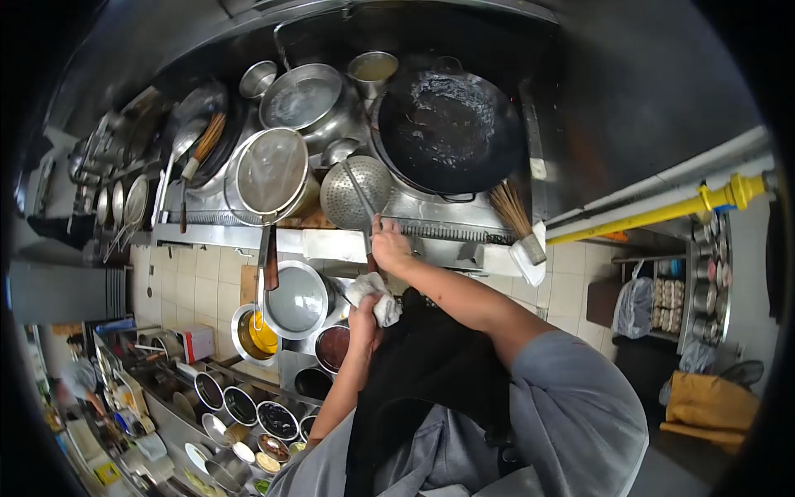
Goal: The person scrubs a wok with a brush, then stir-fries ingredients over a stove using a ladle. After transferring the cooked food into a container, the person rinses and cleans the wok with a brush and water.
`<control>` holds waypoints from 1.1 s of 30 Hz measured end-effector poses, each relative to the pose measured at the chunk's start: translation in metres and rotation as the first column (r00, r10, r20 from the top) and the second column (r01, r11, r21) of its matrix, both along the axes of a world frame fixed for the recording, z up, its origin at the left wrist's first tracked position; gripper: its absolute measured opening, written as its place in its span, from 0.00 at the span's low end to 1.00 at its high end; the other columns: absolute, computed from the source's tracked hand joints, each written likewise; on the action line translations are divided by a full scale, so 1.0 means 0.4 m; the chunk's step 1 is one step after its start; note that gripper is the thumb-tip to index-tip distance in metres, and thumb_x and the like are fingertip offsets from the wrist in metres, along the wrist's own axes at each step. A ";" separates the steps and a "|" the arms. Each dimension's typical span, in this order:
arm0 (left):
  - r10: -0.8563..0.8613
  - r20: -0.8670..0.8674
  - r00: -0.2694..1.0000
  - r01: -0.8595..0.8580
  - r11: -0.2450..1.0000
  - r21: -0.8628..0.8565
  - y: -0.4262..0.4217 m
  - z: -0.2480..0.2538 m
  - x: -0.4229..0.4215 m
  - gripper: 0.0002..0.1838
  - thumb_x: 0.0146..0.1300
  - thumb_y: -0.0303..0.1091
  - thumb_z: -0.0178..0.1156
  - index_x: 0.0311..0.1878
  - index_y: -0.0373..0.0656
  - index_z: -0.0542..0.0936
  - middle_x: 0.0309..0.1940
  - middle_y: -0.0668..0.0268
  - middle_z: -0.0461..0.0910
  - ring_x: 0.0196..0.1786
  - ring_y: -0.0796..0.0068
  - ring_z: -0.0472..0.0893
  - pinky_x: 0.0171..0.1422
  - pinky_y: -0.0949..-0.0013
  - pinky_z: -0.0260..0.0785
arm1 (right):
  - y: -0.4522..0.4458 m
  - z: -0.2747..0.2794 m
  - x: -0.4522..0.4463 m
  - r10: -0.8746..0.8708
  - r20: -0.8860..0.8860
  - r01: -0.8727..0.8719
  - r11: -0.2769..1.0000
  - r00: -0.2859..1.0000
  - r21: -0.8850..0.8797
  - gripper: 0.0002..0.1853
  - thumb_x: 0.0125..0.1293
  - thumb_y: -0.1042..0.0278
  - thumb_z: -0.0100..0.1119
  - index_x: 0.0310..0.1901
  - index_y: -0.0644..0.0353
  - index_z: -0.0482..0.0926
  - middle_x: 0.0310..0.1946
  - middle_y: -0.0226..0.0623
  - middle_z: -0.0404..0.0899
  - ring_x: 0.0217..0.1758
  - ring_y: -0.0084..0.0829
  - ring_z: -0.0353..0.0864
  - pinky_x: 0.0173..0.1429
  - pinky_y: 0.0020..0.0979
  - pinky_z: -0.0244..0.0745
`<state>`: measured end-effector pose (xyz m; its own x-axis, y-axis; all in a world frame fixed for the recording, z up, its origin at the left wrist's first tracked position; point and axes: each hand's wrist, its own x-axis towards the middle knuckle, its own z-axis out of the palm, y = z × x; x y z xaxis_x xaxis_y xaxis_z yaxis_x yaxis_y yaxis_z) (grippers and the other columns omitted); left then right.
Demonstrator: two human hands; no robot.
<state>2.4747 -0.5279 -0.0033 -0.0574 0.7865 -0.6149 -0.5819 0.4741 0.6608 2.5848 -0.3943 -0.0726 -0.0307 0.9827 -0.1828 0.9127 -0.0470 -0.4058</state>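
My right hand [391, 242] is closed around the metal handle of a ladle [340, 151], whose bowl lies at the stove's edge. Under that handle lies a round perforated skimmer [356, 194]. My left hand [364, 321] grips a bunched white cloth [374, 296] close to my body, just below the handle's brown end. Whether the cloth touches the handle, I cannot tell. Right of the ladle sits a large black wok [451, 128] with some liquid in it. To the left, a fine mesh strainer [272, 170] rests over a pot.
A metal pot of water [301, 98] and a smaller pot [373, 68] stand at the back. A bamboo brush [513, 211] leans by the wok. A yellow pipe [654, 217] runs along the right. Behind on the left, several sauce containers [277, 420] line a counter.
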 end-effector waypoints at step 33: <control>-0.216 -0.543 0.812 0.111 0.969 -0.220 0.526 -0.288 0.611 0.19 0.61 0.45 0.60 0.40 0.35 0.85 0.42 0.49 0.86 0.45 0.53 0.86 0.48 0.51 0.77 | 0.560 0.273 0.541 0.373 0.024 -0.374 0.928 0.927 0.007 0.21 0.53 0.58 0.67 0.50 0.50 0.86 0.46 0.53 0.84 0.50 0.55 0.83 0.57 0.49 0.78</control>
